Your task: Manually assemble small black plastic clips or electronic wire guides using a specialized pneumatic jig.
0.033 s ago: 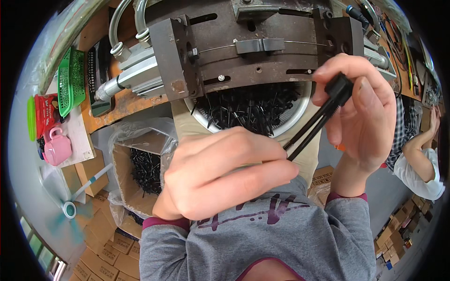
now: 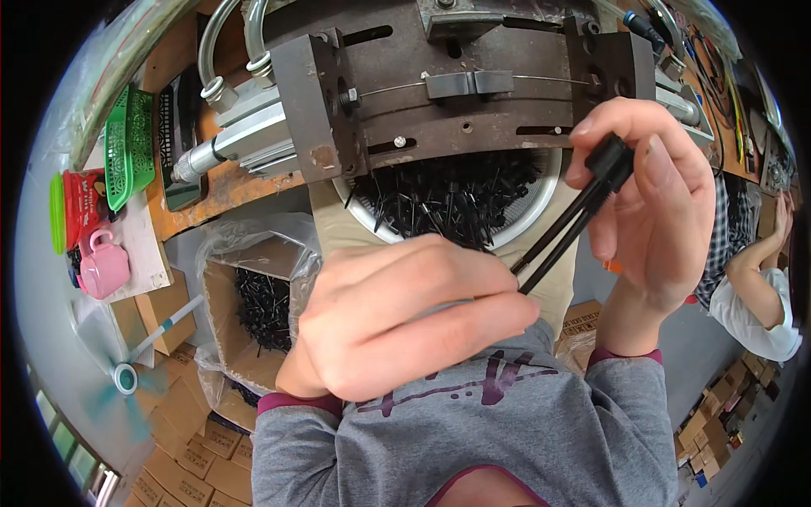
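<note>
Between my hands is a black plastic part [image 2: 610, 162] with a thick cylindrical head and two long thin legs, slanting down to the left. My left hand [image 2: 405, 317] is closed on the leg ends, which disappear behind its fingertips. Around the head curl the thumb and fingers of my right hand [image 2: 663, 207]; some contact points are hidden. Beyond my hands, a white-rimmed bowl [image 2: 553, 190] on my lap holds many similar black parts [image 2: 456, 203]. The dark metal fixture [image 2: 465, 122] above it carries a small grey block [image 2: 469, 83] on a thin wire.
At left, a plastic-lined carton [image 2: 221, 325] holds more black parts. A pink cup [image 2: 105, 264], green basket [image 2: 129, 148] and fan [image 2: 125, 378] stand farther left. Air cylinders [image 2: 253, 135] flank the fixture. Another person [image 2: 752, 304] sits at right. Cartons [image 2: 190, 465] lie on the floor.
</note>
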`<state>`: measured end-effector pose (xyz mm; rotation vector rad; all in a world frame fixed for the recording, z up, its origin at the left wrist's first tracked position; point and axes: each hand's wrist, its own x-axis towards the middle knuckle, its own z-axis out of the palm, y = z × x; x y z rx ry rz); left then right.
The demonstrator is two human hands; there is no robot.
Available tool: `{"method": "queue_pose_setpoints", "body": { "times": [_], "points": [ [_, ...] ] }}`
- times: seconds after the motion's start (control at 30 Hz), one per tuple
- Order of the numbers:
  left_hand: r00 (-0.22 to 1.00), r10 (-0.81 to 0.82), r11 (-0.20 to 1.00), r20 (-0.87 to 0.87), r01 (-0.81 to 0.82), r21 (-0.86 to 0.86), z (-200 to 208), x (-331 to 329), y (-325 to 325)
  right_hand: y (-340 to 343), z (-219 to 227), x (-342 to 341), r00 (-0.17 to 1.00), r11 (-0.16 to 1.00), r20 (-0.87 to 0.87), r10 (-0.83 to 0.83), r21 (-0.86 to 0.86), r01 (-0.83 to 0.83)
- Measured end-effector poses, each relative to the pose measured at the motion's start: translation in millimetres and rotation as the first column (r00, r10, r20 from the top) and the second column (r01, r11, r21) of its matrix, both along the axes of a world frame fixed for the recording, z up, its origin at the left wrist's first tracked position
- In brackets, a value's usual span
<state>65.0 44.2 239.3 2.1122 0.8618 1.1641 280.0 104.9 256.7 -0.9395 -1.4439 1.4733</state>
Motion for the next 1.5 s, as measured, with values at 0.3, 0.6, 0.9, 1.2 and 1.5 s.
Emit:
{"method": "queue_pose_setpoints", "body": {
  "times": [0.3,0.6,0.9,1.2,1.5],
  "points": [
    [0.965,0.255,0.967,-0.066,-0.253,0.037,-0.2,7.1,-6.4,2.8,-6.3,37.2,0.923,0.899,-0.056,-0.381,0.211,0.384],
    [0.771,0.527,0.846,-0.358,-0.436,0.307,-27.5,30.8,16.8,-11.6,-3.2,16.3,0.953,0.911,0.071,-0.294,0.324,0.256],
    [0.760,0.526,0.837,-0.383,-0.381,0.393,-22.7,31.3,31.4,-11.9,-11.9,18.2,0.963,0.842,0.186,-0.193,0.535,0.066],
    [0.820,0.400,0.914,-0.409,-0.324,0.244,-18.0,15.3,19.1,-12.9,-16.9,-4.1,0.811,0.718,0.508,-0.290,0.676,-0.167],
    [0.907,-0.079,0.965,-0.413,-0.035,-0.261,-43.2,-4.2,-15.9,-8.8,-23.9,-27.9,0.589,0.673,0.726,-0.355,0.636,-0.378]
  ]
}}
